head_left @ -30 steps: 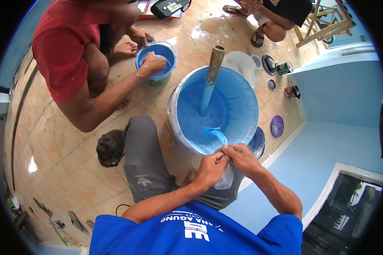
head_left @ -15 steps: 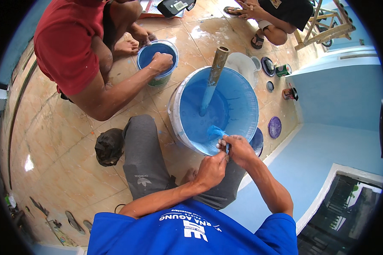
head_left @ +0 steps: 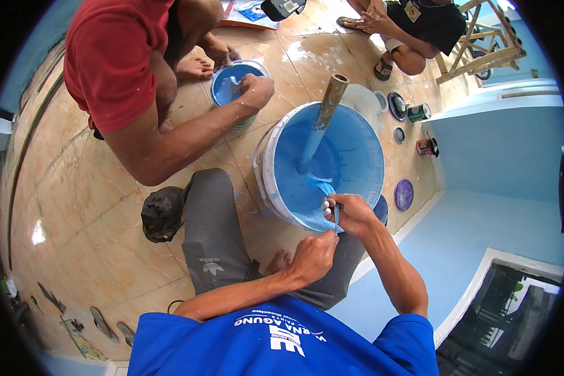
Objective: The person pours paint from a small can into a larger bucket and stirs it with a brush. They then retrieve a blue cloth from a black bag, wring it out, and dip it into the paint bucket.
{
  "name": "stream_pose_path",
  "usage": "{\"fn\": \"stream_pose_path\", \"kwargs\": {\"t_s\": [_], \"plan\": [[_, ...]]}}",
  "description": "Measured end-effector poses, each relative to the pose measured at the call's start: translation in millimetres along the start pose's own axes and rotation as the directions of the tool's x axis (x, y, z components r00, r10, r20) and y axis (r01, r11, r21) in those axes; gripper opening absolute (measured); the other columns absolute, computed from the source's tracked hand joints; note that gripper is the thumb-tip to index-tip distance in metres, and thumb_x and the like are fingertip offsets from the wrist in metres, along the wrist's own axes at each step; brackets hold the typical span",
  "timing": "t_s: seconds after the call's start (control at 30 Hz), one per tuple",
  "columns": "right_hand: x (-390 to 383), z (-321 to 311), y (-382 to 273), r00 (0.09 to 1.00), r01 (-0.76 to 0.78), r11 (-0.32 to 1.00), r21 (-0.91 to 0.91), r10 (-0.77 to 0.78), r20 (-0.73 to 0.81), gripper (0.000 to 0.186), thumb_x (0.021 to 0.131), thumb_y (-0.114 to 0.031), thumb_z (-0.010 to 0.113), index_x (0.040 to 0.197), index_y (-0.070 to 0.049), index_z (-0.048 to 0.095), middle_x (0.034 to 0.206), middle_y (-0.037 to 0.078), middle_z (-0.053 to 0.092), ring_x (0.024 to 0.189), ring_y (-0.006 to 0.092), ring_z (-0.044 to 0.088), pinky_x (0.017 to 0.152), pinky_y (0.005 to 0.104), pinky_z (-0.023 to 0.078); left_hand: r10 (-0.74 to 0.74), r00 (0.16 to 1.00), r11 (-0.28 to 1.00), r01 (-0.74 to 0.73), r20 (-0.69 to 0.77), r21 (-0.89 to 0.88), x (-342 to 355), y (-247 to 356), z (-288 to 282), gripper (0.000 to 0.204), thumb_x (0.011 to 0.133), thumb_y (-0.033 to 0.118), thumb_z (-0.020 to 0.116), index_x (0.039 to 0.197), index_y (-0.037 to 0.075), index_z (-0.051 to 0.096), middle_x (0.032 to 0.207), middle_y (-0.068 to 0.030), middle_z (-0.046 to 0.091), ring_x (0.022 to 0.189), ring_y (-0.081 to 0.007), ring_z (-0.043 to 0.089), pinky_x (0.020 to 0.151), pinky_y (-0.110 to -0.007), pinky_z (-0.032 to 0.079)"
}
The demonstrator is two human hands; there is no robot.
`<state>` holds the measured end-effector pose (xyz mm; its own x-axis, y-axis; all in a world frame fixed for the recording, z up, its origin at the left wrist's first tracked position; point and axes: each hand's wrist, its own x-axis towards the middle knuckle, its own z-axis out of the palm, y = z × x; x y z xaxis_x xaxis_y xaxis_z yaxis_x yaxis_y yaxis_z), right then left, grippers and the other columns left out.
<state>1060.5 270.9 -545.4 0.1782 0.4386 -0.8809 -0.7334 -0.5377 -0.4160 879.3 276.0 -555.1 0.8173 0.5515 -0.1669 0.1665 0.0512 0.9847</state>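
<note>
A crumpled light blue plastic bag, wet with paint, is stretched over the near rim of a large white bucket. My right hand is closed around its gathered neck, white or pale paint on the fingertips. Lower down and to the left, my left hand pinches the bag's twisted tail. The bag's far end flares out above the light blue paint in the bucket. Leaning in that paint is a bamboo pole, its lower part coated blue.
At upper left, a person in a red shirt reaches into a smaller paint pail. Another person crouches at upper right. Tins and a purple lid lie along the right wall. A black bag sits beside my left knee.
My left hand has drawn down and slightly away from my right, lengthening the twisted tail between them. The person in red has raised their hand a little from the pail, with something blue-white below it.
</note>
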Motion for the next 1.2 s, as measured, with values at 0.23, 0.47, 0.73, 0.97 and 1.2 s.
{"fn": "stream_pose_path", "kwargs": {"t_s": [0.23,0.47,0.73,0.97,1.2], "plan": [[14.8,-3.1,-1.0,0.999,-0.038,0.991,0.128,0.037,0.008,0.017,0.105,-0.004,0.045,0.091,0.004,0.050,0.087,0.010,0.053,0.077,0.0187,0.057,0.064,0.0301,0.052,0.026,1.000,1.000,-0.026,0.000,0.012,-3.4,-3.3,-2.0,0.015,0.099,0.012,0.056,0.095,-0.002,0.060,0.072,-0.0292,0.061,0.073,-0.0498,0.062,0.061,-0.055,0.045],[29.3,-6.4,-2.1,0.998,-0.051,0.994,0.098,0.048,0.037,0.018,0.106,-0.005,0.040,0.091,0.003,0.047,0.086,0.009,0.052,0.074,0.0171,0.054,0.062,0.0298,0.050,0.064,0.998,0.998,-0.064,-0.012,0.020,-7.4,-5.0,-2.6,0.016,0.099,0.012,0.057,0.090,-0.001,0.056,0.068,-0.0287,0.062,0.067,-0.0493,0.063,0.057,-0.056,0.046],[50.5,-9.9,1.6,0.997,-0.078,0.990,0.119,0.076,0.025,0.015,0.105,-0.004,0.040,0.092,0.002,0.046,0.085,0.009,0.051,0.073,0.0164,0.053,0.061,0.0295,0.049,0.039,0.999,0.999,-0.039,0.015,0.030,-12.2,-8.9,-4.2,0.015,0.100,0.012,0.055,0.094,-0.001,0.057,0.071,-0.0288,0.060,0.071,-0.0510,0.061,0.060,-0.057,0.044],[66.2,-15.1,4.4,0.989,-0.128,0.978,0.166,0.114,0.094,0.011,0.103,-0.002,0.041,0.093,0.001,0.046,0.085,0.009,0.052,0.072,0.0155,0.053,0.056,0.0289,0.044,0.078,0.997,0.994,-0.079,0.015,0.076,-15.0,-16.0,-1.2,0.017,0.099,0.013,0.055,0.090,-0.002,0.056,0.068,-0.0292,0.062,0.066,-0.0500,0.063,0.056,-0.057,0.047],[77.3,-17.6,2.5,0.988,-0.138,0.974,0.181,0.122,0.096,0.011,0.102,0.000,0.040,0.094,0.002,0.047,0.082,0.008,0.051,0.070,0.0142,0.052,0.055,0.0273,0.043,0.077,0.997,0.992,-0.078,0.018,0.095,-19.0,-17.4,0.2,0.018,0.100,0.013,0.054,0.090,-0.002,0.056,0.068,-0.0309,0.062,0.067,-0.0511,0.063,0.057,-0.058,0.047]]}}
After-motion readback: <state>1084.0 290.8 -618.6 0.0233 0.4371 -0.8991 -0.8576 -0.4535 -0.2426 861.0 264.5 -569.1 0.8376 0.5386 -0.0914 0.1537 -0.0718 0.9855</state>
